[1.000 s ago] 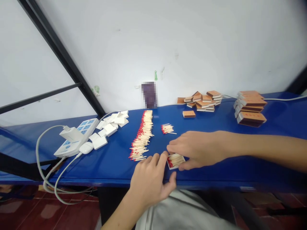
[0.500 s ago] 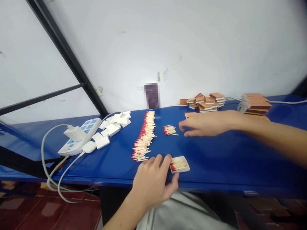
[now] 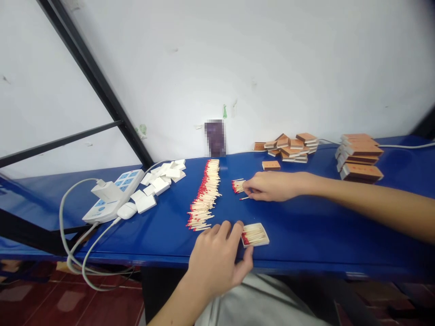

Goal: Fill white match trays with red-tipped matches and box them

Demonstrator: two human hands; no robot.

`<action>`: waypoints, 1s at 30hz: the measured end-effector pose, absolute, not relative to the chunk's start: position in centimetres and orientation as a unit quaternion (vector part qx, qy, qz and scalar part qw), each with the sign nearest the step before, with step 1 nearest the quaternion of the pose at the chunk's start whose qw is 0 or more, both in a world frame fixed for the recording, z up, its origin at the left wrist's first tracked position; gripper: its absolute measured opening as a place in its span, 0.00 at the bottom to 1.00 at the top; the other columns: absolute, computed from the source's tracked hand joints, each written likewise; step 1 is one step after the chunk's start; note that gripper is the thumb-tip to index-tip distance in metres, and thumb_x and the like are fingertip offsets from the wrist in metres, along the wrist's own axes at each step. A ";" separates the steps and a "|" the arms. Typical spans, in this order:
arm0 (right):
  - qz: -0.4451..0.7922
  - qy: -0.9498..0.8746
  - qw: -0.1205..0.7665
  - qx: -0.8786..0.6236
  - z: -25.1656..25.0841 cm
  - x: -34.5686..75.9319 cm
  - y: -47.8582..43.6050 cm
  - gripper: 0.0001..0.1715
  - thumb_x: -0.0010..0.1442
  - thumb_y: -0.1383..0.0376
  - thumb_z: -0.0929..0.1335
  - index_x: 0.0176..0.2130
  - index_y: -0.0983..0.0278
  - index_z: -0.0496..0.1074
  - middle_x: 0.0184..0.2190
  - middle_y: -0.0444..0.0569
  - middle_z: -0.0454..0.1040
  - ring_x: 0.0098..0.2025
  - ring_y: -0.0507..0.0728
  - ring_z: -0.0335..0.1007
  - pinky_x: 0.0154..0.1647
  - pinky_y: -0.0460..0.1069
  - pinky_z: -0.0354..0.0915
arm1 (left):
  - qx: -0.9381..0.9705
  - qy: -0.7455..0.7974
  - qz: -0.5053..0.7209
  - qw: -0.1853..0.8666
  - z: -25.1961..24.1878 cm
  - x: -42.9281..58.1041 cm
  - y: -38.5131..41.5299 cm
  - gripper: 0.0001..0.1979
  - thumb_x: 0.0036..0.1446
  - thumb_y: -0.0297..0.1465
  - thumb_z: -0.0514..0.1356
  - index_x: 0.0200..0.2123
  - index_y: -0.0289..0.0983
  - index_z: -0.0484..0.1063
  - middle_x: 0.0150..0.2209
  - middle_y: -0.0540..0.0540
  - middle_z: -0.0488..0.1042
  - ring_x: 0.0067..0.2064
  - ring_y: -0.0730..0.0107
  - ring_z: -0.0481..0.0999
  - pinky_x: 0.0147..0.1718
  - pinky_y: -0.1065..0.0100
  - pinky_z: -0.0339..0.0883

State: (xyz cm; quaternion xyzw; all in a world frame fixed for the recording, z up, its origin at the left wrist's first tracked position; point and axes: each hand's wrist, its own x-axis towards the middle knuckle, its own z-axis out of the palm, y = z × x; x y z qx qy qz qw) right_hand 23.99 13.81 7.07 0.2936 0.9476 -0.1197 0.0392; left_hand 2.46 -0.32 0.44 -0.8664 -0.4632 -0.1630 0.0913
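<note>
My left hand grips the left end of a small white matchbox tray near the table's front edge, thumb at the near side and fingers at the far side. Red-headed matches lie inside the tray. Beyond it, my right hand is closed with its fingertips on a small pile of matches, hiding the plain ends. One loose match lies beside the thumb. To the left a long, dense row of matches runs from the back toward the front, red heads on the left.
White empty trays are heaped at the left beside a power strip with a charger and cables. Matchbox sleeves are piled at the back, with one sleeve apart. A stack of matchboxes stands at the right.
My right hand has moved left and slightly nearer, from beside the small match pile onto it, its fingers closing. One match now lies apart there. My left hand stays at the tray.
</note>
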 end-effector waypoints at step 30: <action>-0.078 0.949 -0.034 0.305 5.9 23.6 14.2 0.06 0.63 0.65 0.63 0.34 0.63 0.68 0.29 0.48 0.73 0.28 0.53 0.64 0.28 0.46 0.51 | -0.867 -0.458 -0.174 0.092 0.4 2.3 -0.2 0.15 0.64 0.38 0.50 0.51 0.39 0.63 0.36 0.47 0.69 0.33 0.57 0.73 0.27 0.58 0.67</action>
